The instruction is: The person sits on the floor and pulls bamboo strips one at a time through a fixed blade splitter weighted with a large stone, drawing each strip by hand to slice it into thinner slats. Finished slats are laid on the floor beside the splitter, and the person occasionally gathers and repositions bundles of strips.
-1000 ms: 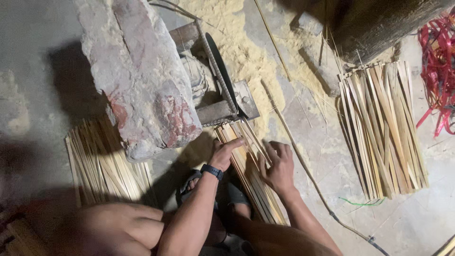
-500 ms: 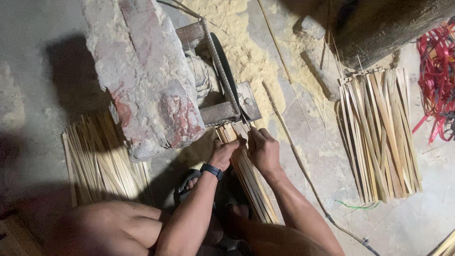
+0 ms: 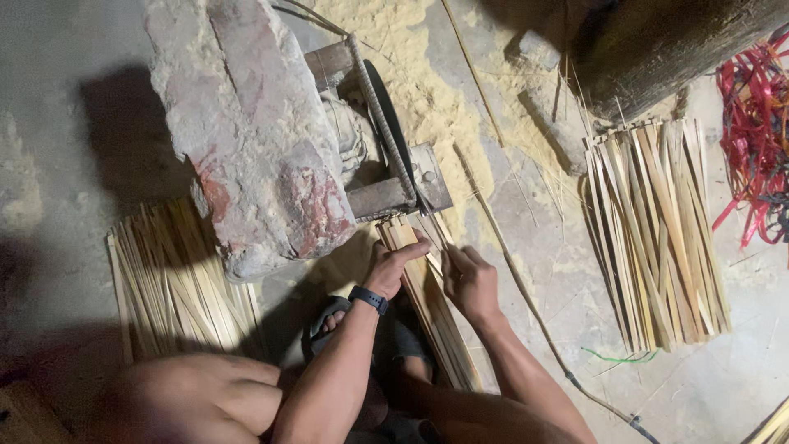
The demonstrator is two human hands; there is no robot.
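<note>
My left hand (image 3: 395, 265), with a dark wristband, grips the upper end of a bundle of bamboo strips (image 3: 438, 325) that runs down between my legs. My right hand (image 3: 470, 279) holds the same bundle from the right side. The bundle's top end sits just below a small saw machine (image 3: 386, 164) with a dark disc blade and a metal plate. A big rough stone (image 3: 246, 131) lies over the machine's left part.
A pile of thin bamboo strips (image 3: 168, 284) lies at the left and a wider pile (image 3: 657, 230) at the right. Sawdust (image 3: 427, 74) covers the floor behind the machine. Red plastic straps (image 3: 752, 131) lie at the far right, beside a dark log (image 3: 657, 49).
My right hand slid up along the bundle toward the machine, and both hands now hold the strips close together near its top end.
</note>
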